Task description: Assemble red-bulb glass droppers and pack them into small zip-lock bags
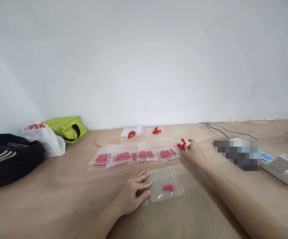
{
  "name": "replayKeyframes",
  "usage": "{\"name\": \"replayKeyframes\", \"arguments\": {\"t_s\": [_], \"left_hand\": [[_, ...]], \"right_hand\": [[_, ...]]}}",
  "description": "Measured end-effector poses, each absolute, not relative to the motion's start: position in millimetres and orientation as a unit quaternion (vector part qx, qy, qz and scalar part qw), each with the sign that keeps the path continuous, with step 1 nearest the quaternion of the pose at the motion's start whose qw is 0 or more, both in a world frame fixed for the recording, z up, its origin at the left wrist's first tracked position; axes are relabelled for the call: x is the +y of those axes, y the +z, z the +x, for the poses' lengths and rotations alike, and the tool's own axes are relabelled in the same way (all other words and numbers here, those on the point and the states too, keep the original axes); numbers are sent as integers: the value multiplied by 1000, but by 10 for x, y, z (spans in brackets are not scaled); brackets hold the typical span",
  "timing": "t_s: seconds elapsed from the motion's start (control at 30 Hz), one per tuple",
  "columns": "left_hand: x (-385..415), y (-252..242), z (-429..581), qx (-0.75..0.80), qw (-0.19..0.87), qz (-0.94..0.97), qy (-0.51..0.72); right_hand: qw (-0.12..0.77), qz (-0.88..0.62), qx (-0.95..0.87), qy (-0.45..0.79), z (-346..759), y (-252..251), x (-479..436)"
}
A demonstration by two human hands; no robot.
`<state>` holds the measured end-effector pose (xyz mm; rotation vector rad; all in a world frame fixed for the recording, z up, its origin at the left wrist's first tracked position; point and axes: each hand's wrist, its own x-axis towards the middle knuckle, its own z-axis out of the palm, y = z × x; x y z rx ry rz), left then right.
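My left hand lies with fingers spread on the left edge of a clear zip bag. Inside that bag is a single dropper with a red bulb and a thin clear stem. Farther off to the right, my right hand has its fingers curled and pinched at a small group of red-bulbed droppers. Its fingertips partly hide what they grip. Filled bags of droppers lie in a row beyond the left hand, with another filled bag at the row's right end.
Two bags with small red pieces lie by the wall. A black bag, a white plastic bag and a lime-green bag stand at left. At right are a blurred-out object, cables and a power strip.
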<state>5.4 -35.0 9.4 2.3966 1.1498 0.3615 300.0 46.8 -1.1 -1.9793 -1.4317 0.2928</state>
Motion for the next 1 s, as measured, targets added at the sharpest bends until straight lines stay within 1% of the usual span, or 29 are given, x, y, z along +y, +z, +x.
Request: {"name": "replayKeyframes", "arguments": {"t_s": [0.07, 0.17, 0.23, 0.3, 0.6, 0.83, 0.9, 1.0], "left_hand": [[-352, 98, 52, 420, 228, 868, 134], [-350, 98, 46, 421, 231, 866, 138], [-348, 95, 43, 420, 233, 866, 142], [-346, 90, 40, 418, 234, 865, 146], [-341, 70, 30, 418, 229, 868, 139], [-370, 131, 55, 424, 225, 868, 126], [-382, 142, 56, 432, 223, 865, 127], [-389, 137, 51, 444, 224, 857, 131]], "right_hand": [[387, -721, -557, 142, 2977, -1, 387], [502, -607, -547, 283, 2878, -63, 162], [537, -538, -534, 371, 2794, -137, 0], [554, -505, -520, 409, 2727, -203, -118], [569, -520, -477, 422, 2696, -252, -173], [597, -447, -382, 546, 2544, -197, -292], [583, -442, -387, 561, 2508, -180, -333], [519, -472, -445, 556, 2489, -157, -377]]}}
